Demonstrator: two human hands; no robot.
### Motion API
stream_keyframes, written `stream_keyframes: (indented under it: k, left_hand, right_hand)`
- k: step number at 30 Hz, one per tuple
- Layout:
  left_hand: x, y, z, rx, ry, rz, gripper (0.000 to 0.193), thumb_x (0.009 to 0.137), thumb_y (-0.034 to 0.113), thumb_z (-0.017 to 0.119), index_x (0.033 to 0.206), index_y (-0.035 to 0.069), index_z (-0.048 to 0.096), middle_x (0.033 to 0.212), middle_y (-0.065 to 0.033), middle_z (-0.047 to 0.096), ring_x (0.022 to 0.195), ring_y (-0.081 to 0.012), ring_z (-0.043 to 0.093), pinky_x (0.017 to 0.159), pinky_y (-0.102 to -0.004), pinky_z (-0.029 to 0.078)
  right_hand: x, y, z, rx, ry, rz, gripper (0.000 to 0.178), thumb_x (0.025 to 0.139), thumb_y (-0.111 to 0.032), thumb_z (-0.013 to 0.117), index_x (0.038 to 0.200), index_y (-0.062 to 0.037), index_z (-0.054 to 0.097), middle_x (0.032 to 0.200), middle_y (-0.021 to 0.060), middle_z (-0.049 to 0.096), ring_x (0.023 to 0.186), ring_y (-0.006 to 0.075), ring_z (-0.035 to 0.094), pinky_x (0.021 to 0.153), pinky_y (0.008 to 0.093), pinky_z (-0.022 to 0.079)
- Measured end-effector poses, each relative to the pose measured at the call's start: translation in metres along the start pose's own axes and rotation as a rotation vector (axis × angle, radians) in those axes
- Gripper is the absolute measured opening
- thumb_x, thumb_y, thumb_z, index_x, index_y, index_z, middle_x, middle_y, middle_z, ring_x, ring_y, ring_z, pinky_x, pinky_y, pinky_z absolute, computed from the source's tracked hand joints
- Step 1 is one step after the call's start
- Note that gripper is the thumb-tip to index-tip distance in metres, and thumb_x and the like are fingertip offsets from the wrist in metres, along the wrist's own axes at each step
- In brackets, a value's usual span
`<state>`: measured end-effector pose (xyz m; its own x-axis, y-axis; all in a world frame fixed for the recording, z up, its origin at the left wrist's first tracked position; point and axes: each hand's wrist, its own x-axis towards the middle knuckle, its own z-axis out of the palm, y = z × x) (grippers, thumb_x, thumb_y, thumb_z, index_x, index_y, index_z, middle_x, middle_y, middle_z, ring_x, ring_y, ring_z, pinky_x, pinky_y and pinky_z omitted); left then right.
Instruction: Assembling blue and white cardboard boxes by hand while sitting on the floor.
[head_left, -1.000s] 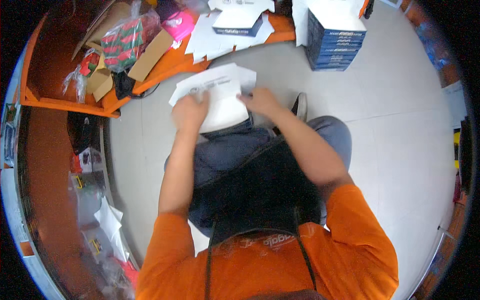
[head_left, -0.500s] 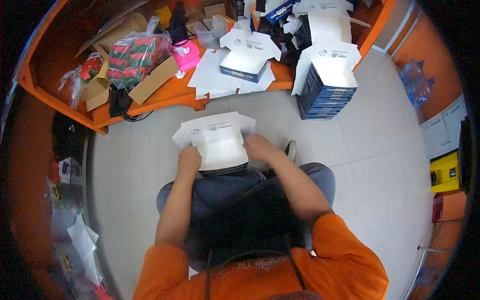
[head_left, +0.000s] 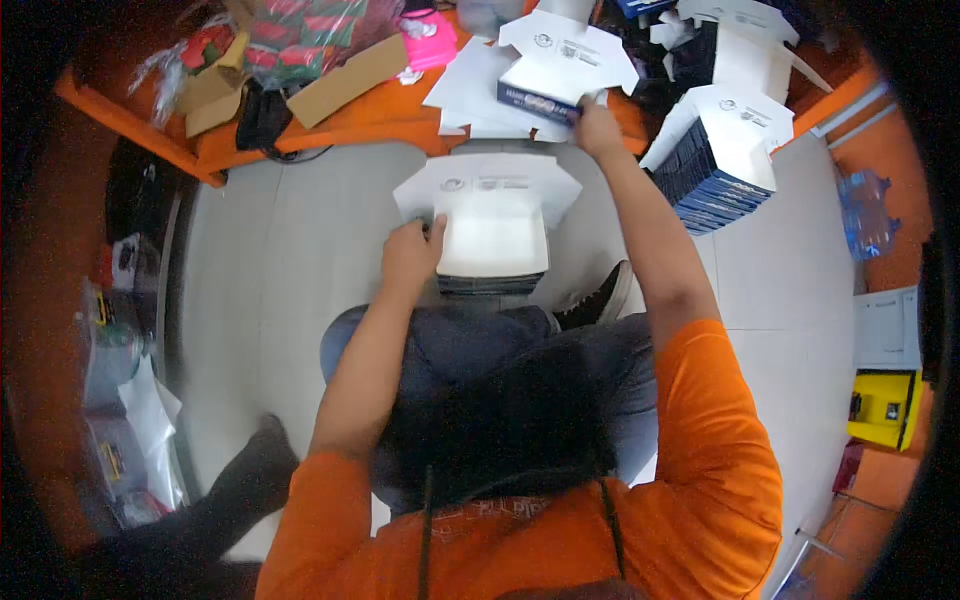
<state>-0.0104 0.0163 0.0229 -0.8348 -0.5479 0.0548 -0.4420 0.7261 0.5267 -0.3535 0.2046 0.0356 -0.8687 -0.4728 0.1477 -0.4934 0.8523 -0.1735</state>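
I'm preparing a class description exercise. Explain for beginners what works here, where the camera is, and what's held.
No machine here: just a left hand and a right hand, both bare. All pictures come from one fisheye camera worn on the head, looking down, so straight edges bend. The left hand touches the left edge of the near box stack. The right is at the right end of an open blue-and-white box; how firmly either grips is unclear. That box sits over white sheets on an orange surface.

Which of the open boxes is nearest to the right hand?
The box on the white sheets; the right hand is at its corner. The boxes by the left hand and the tall stack at right are farther.
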Motion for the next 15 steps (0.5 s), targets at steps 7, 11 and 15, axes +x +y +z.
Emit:
stream_keyframes:
  k: [7,11,15]
  left_hand:
    - [-0.006,-0.015,-0.033,-0.109,0.126,-0.004,0.044,0.087,0.042,0.063,0.077,0.000,0.071,0.075,-0.0225,0.067,0.073,-0.0414,0.066,0.070,-0.0478,0.052]
    - [-0.005,-0.023,-0.044,-0.380,0.148,-0.156,0.050,0.090,0.044,0.061,0.068,0.001,0.069,0.060,-0.0152,0.064,0.059,-0.0272,0.066,0.058,-0.0401,0.051]
    - [-0.011,-0.016,-0.050,-0.847,-0.098,-0.308,0.061,0.097,0.050,0.051,0.069,-0.001,0.067,0.056,-0.0077,0.058,0.052,-0.0147,0.057,0.048,-0.0299,0.045]
  right_hand:
    - [-0.163,-0.061,-0.101,0.624,0.373,-0.150,0.019,0.091,-0.014,0.063,0.105,-0.0001,0.059,0.086,0.0220,0.065,0.080,0.0357,0.067,0.071,0.0415,0.052]
    - [-0.268,-0.071,-0.110,0.559,0.305,-0.272,0.015,0.088,-0.008,0.065,0.102,-0.0021,0.060,0.089,0.0193,0.065,0.081,0.0348,0.066,0.067,0.0394,0.051]
    - [-0.306,-0.068,-0.083,0.398,0.199,-0.308,0.015,0.089,-0.011,0.063,0.102,-0.0047,0.058,0.099,0.0187,0.065,0.087,0.0398,0.064,0.071,0.0458,0.049]
